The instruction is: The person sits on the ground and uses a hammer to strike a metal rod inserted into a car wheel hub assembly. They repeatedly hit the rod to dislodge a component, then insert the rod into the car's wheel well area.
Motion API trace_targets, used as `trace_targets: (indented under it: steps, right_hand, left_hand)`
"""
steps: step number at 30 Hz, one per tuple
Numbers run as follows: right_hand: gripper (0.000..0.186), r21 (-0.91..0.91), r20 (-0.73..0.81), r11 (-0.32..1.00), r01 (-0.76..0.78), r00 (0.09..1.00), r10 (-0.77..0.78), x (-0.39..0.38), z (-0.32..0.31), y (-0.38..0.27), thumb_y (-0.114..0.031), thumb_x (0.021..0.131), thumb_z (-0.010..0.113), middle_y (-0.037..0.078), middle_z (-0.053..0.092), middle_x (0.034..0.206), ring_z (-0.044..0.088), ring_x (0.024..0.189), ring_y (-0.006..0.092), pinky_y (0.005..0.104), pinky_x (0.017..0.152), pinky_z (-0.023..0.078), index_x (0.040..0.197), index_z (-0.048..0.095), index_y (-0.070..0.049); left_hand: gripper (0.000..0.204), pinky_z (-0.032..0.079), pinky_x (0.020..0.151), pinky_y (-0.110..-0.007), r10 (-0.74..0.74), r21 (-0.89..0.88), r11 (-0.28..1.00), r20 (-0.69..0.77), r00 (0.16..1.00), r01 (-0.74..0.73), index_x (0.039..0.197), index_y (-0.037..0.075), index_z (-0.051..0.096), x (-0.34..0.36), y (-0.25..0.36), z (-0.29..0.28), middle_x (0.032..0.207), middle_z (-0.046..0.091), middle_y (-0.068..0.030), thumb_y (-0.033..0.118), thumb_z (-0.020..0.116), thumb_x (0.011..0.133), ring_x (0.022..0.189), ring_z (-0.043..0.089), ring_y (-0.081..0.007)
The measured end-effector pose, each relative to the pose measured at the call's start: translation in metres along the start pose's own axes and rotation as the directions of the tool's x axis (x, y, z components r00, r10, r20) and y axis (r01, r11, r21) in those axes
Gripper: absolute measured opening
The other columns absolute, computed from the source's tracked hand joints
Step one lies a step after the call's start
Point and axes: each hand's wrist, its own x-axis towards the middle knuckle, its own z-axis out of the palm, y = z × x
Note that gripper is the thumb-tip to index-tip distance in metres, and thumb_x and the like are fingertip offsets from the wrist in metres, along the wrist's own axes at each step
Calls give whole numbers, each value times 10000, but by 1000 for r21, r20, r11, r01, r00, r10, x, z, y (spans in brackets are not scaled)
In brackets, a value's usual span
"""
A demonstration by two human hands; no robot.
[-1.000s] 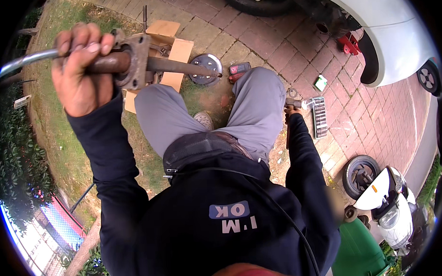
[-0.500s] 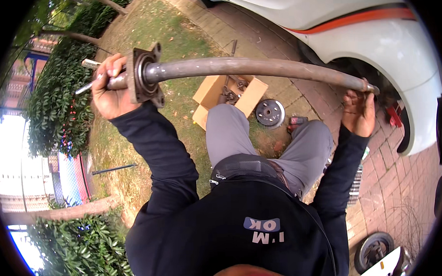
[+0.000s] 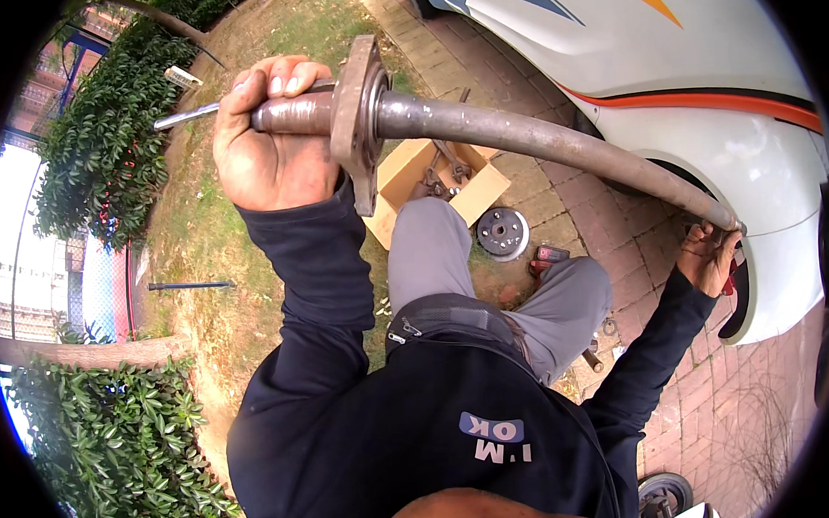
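Note:
A long, worn steel axle shaft (image 3: 538, 140) runs across in front of me, sloping down to the right. Near its left end sits a flat flange plate (image 3: 353, 124) with a bearing behind it. My left hand (image 3: 279, 163) is wrapped round the short stub left of the flange. A thin shiny metal rod (image 3: 186, 117) also sticks out from that hand, partly hidden by the fingers. The narrow far-right end of the shaft is held by my right hand (image 3: 707, 267), its fingers curled beneath it, beside the vehicle's wheel arch.
A white vehicle (image 3: 767, 164) with an orange stripe stands at the right. Between my knees and the paving are a cardboard box (image 3: 481, 184) of metal parts, a round brake drum (image 3: 503, 234) and a red-and-black tool (image 3: 549, 254). A dark bar (image 3: 192, 285) lies on the grass.
The shaft has shifted right and tilts more steeply. My left hand with the flanged end has moved up and right, while my right hand has gone lower and slightly right.

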Motion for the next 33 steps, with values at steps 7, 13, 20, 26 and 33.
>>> trace_targets:
  steps: [7,13,20,26,33]
  right_hand:
    - [279,109,-251,992,-56,964,83,14,-19,58,-333,993,605,80,690,1103,661,1019,211,383,893,570,1113,636,-83]
    - [402,232,-460,908,-350,783,419,-28,-58,204,-393,1009,550,187,683,1027,665,881,302,390,820,552,1104,626,-11]
    - [446,-69,-651,733,-677,588,481,-99,-97,208,-172,971,635,265,646,1139,708,867,391,430,695,631,1307,462,65]
    - [373,-520,-815,407,-751,579,28,-208,-185,97,-162,943,641,171,695,1070,717,786,252,343,634,583,1266,560,7]
    - [486,-388,-920,-444,-808,366,138,-302,-214,81,-307,835,742,242,690,1125,677,1052,337,387,915,532,1199,644,-1]
  left_hand:
    - [252,454,883,-409,82,279,958,-26,996,-71,795,61,462,7,-19,0,770,471,-52,170,565,996,793,498,-199]
    - [351,378,691,-318,-69,468,883,196,978,-31,723,128,446,21,-40,-42,644,418,23,279,538,1026,619,412,-119]
    - [299,458,533,-352,-6,797,595,137,991,-107,802,91,425,-7,-152,-133,610,460,-48,153,672,959,518,463,-160]
    - [337,436,502,-324,-63,790,613,47,997,1,801,91,387,-15,-185,-177,601,461,-59,98,698,931,508,462,-155]
    - [355,425,492,-304,-102,801,599,77,992,-1,807,90,379,-28,-211,-183,607,451,-50,97,716,920,505,446,-136]
